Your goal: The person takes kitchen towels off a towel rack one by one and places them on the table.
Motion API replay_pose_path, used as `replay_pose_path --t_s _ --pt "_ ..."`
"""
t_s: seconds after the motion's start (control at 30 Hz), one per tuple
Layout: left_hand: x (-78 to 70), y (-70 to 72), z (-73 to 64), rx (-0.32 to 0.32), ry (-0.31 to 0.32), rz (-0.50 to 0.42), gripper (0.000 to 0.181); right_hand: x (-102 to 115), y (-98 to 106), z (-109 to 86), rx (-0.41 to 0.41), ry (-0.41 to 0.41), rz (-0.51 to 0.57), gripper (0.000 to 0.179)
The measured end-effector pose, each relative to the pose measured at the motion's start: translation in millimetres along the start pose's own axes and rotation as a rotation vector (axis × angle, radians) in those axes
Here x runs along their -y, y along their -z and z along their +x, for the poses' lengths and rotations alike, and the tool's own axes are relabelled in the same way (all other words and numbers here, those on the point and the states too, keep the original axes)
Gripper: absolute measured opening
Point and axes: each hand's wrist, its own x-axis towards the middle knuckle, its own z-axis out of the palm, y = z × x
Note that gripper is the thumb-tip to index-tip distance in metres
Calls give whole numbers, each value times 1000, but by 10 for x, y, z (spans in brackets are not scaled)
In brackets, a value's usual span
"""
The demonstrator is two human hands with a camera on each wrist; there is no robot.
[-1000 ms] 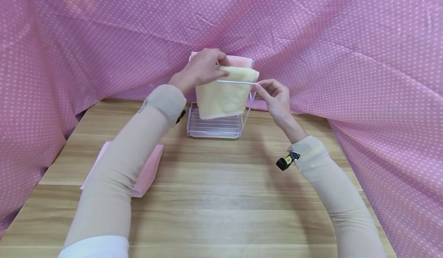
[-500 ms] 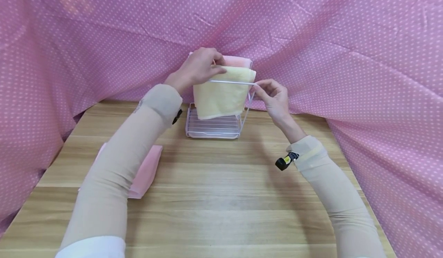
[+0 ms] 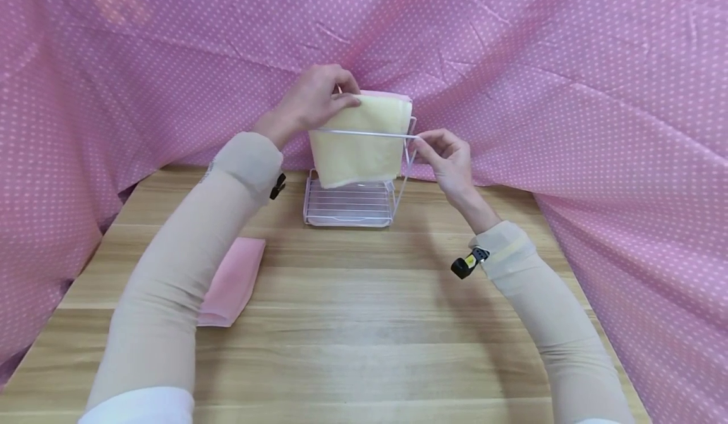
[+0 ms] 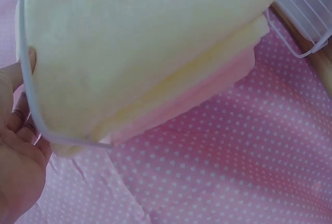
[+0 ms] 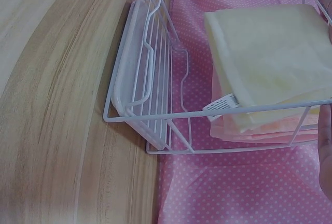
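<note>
My left hand (image 3: 318, 98) pinches the top edge of a folded yellow towel (image 3: 364, 158), thumb in front and fingers behind. The towel hangs upright behind the top front bar of a white wire rack (image 3: 348, 204). My right hand (image 3: 453, 168) grips the rack's upper right corner between thumb and fingertips. Behind the yellow towel hangs a pink towel (image 4: 207, 92), mostly hidden in the head view. In the right wrist view the yellow towel (image 5: 280, 58) shows its folded side, and a white label (image 5: 222, 107) sticks out by the rack's side wire.
A folded pink cloth (image 3: 233, 285) lies on the wooden table (image 3: 364, 323) at the left, partly under my left forearm. Under the rack's wire shelf sits a shallow white tray (image 5: 129, 53). A pink dotted curtain (image 3: 512, 64) hangs close behind the rack.
My left hand has moved up, back and slightly left with the yellow towel, which now covers most of the pink towel behind. My right hand stays on the rack's corner.
</note>
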Motion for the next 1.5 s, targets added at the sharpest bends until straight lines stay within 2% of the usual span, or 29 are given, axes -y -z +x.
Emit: replay_pose_path --t_s 0.23,0.5,0.73,0.87,1.07,1.5 --pt "-6 100 -22 -10 -2 -12 26 -5 -4 18 -8 -3 -4 27" --pt "-18 198 -42 -51 -27 -24 25 -7 -21 13 -12 8 12 14" --pt "-76 281 -71 -103 -66 -47 25 3 -21 10 -2 5 -7 27" --pt "-121 348 -82 -133 -69 -58 24 0 -20 12 2 7 -4 31" --pt "-178 441 -118 -148 -48 -65 25 4 -9 7 3 2 5 26" --pt "-272 640 -246 -249 -110 -128 18 -2 1 16 2 -5 -10 28"
